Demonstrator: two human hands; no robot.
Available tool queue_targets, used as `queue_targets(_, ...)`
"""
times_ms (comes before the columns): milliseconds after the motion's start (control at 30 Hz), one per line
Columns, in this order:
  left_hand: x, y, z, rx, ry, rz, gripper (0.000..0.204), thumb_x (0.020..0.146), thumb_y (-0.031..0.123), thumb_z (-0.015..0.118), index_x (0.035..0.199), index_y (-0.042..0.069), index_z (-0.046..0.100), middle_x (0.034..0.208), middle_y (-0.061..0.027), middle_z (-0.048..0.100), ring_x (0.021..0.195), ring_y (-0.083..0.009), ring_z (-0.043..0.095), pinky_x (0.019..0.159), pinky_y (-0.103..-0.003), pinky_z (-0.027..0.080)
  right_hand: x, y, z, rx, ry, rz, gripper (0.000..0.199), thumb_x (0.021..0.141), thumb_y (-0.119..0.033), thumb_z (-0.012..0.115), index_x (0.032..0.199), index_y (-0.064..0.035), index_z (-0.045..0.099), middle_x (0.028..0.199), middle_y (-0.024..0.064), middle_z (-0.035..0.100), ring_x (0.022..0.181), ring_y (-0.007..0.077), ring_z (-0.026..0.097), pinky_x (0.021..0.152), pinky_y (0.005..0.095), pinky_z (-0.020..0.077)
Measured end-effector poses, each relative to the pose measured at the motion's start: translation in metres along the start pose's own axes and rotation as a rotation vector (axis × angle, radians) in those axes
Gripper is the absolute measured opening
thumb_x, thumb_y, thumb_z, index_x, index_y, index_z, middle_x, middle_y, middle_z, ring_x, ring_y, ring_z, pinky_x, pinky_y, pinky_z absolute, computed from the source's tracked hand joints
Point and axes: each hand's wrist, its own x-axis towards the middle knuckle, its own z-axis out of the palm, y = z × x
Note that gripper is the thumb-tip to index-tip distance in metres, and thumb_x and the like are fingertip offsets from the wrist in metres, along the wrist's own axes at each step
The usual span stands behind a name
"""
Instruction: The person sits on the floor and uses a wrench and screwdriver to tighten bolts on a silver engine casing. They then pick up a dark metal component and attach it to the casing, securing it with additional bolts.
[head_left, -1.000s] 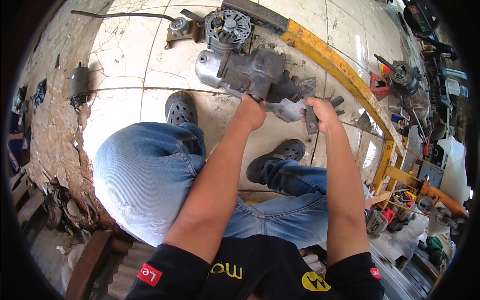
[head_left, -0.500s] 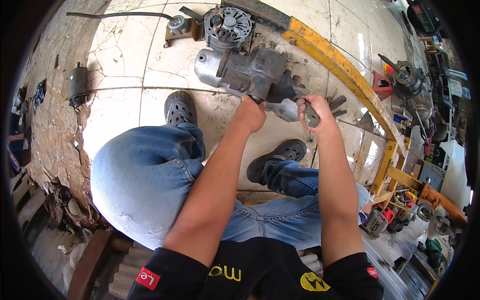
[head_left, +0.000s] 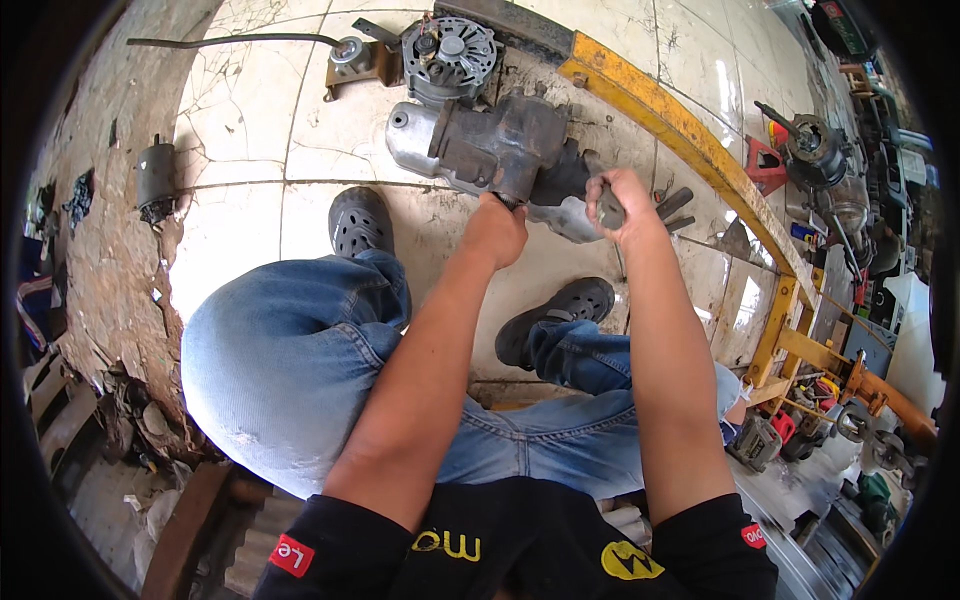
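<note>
A large greasy metal starter motor [head_left: 490,150] lies on the tiled floor in front of my feet. My left hand [head_left: 497,225] presses against its near side, fingers curled at the housing's lower edge. My right hand [head_left: 615,200] is closed round a dark tool handle [head_left: 672,205] at the motor's right end, beside its silvery nose piece [head_left: 565,220]. My knees in blue jeans and two dark clogs [head_left: 358,220] sit below the motor.
An alternator [head_left: 448,50] and a small bracket with a black cable [head_left: 350,55] lie behind the motor. A yellow steel frame [head_left: 690,150] runs diagonally at the right, with more motors and parts [head_left: 825,160] beyond it. A dark cylinder [head_left: 155,180] lies at the left.
My right hand has shifted a little up and left along the motor's end with the tool. My left hand stays pressed on the housing.
</note>
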Motion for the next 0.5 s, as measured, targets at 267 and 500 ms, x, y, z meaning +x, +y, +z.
queue_targets(267,-0.002,-0.002,0.002,-0.004,-0.012,0.022,0.05,0.095,0.032,0.052,0.114,-0.013,0.042,0.109,-0.0363,0.059,0.106,-0.0469,0.058,0.091,-0.047,0.045,-0.004,-0.008,-0.001,-0.207,0.08,-0.122,0.017,0.091,-0.013,0.045,0.095,0.0011,0.053,0.078,0.0107,0.06,0.057,0.02,0.058,0.046,0.0339,0.0493)
queue_targets(500,-0.001,-0.001,0.0,-0.023,-0.004,-0.004,0.049,0.095,0.031,0.051,0.115,-0.012,0.043,0.109,-0.0347,0.059,0.106,-0.0457,0.058,0.09,-0.046,0.045,-0.019,-0.03,-0.024,-1.011,0.327,-0.354,0.041,0.087,-0.02,0.054,0.126,-0.0051,0.05,0.097,0.0164,0.066,0.079,0.0284,0.066,0.067,0.0425,0.0528)
